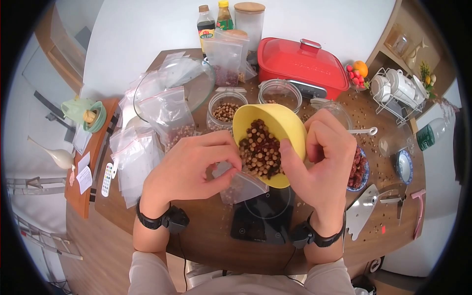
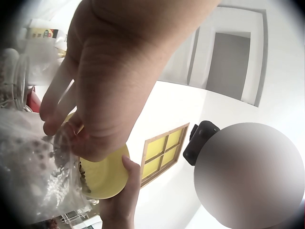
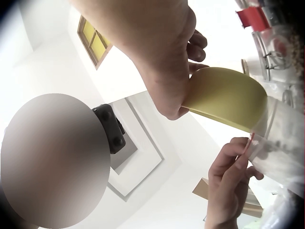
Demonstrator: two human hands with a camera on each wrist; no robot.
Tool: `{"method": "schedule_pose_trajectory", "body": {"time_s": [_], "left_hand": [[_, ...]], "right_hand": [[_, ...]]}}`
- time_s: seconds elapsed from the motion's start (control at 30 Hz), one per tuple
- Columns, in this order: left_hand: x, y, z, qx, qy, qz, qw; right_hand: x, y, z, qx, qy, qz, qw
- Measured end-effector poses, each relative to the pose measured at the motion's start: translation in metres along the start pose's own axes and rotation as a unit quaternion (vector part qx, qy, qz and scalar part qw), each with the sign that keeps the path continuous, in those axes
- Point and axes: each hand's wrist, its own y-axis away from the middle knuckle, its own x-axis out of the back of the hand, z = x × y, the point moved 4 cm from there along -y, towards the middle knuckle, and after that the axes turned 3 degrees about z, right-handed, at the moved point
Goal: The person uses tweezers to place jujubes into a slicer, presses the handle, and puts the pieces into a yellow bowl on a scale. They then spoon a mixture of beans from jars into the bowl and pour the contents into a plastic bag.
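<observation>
My right hand [image 1: 322,162] grips a yellow bowl [image 1: 295,125] by its rim, thumb on the inside edge. The bowl is tilted toward me and holds round tan beans mixed with dark red ones [image 1: 260,152]. My left hand [image 1: 191,167] pinches the top edge of a clear zip bag [image 1: 243,189], just under the bowl's lower left rim. In the right wrist view the bowl's lip overlaps the mouth of the bag [image 3: 281,148]. Beans show through the bag in the left wrist view, while much of the bowl there is hidden behind my left hand.
A black induction cooktop [image 1: 260,223] lies below the bag. Behind stand glass jars [image 1: 226,109] and a red electric cooker [image 1: 302,66]. Plastic bags [image 1: 135,160] and a glass lid [image 1: 196,81] are at left. A metal spatula [image 1: 361,209] and scattered beans lie at right.
</observation>
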Motion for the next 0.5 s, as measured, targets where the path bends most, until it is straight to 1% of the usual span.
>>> {"method": "schedule_pose_trajectory", "body": {"time_s": [0.13,0.23,0.5], "left_hand": [[-0.0001,0.0,-0.0004,0.001,0.0,-0.001,1.0],[0.0001,0.0001,0.0001,0.0,-0.002,0.002,1.0],[0.0005,0.0001,-0.0002,-0.002,-0.002,-0.001,1.0]], "right_hand": [[-0.0004,0.0001,-0.0004,0.009,-0.01,0.0,1.0],[0.0005,-0.0015,-0.0009,0.025,0.009,0.008,1.0],[0.0017,-0.0019,-0.0033,0.029,0.005,0.01,1.0]]}}
